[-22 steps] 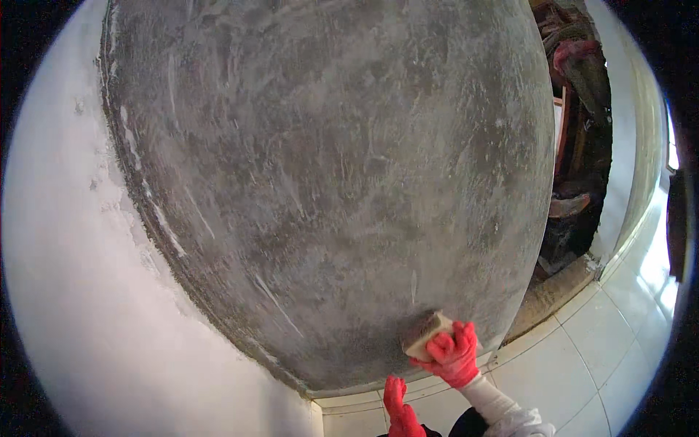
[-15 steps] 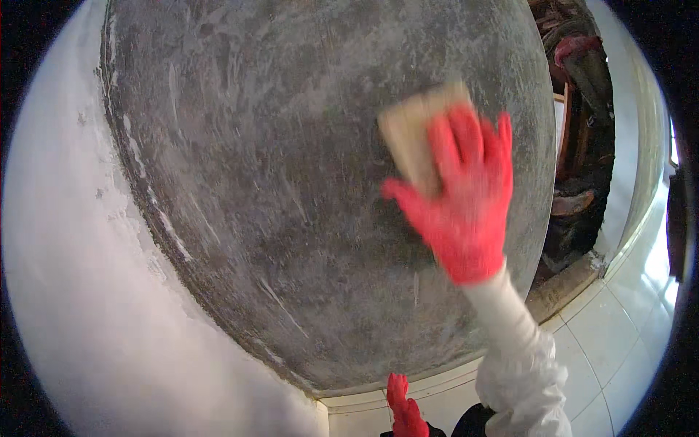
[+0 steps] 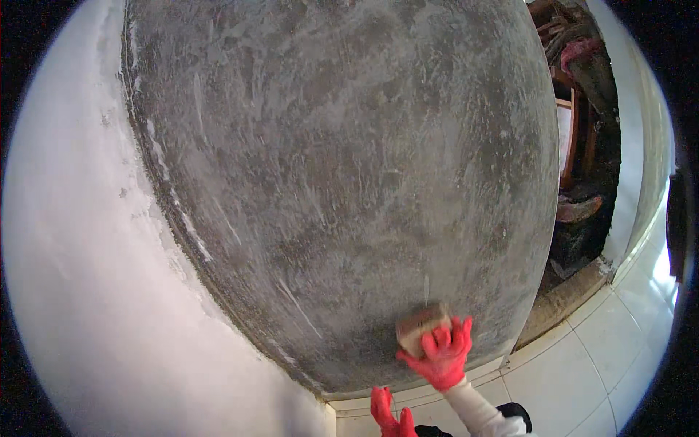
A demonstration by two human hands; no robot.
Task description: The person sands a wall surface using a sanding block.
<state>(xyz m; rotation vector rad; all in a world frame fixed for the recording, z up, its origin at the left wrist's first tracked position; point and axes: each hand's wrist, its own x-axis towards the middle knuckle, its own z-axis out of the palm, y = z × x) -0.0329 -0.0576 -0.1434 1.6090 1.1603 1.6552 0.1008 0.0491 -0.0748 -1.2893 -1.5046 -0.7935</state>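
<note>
My right hand [image 3: 442, 355], in a red glove, grips a tan rectangular block [image 3: 422, 328], perhaps a sanding block. The block lies flat against the lower part of a grey cement surface [image 3: 328, 167] with pale streaks. The fingers spread over the block's right side and the thumb is at its lower left edge. Lower down, at the picture's bottom edge, my left hand [image 3: 391, 416] wears a red glove too. Its thumb and fingers are apart and nothing shows between them; the rest of that hand is cut off.
A white wall [image 3: 87, 277] with a rough, flaking edge meets the grey surface on the left. To the right, a dark recess [image 3: 582, 146] holds wood pieces and a reddish cloth-like item [image 3: 579, 52]. White floor tiles [image 3: 561, 364] lie at the lower right.
My right hand has come down with the block from the upper right of the grey surface to its lower edge. My left hand has shifted slightly left.
</note>
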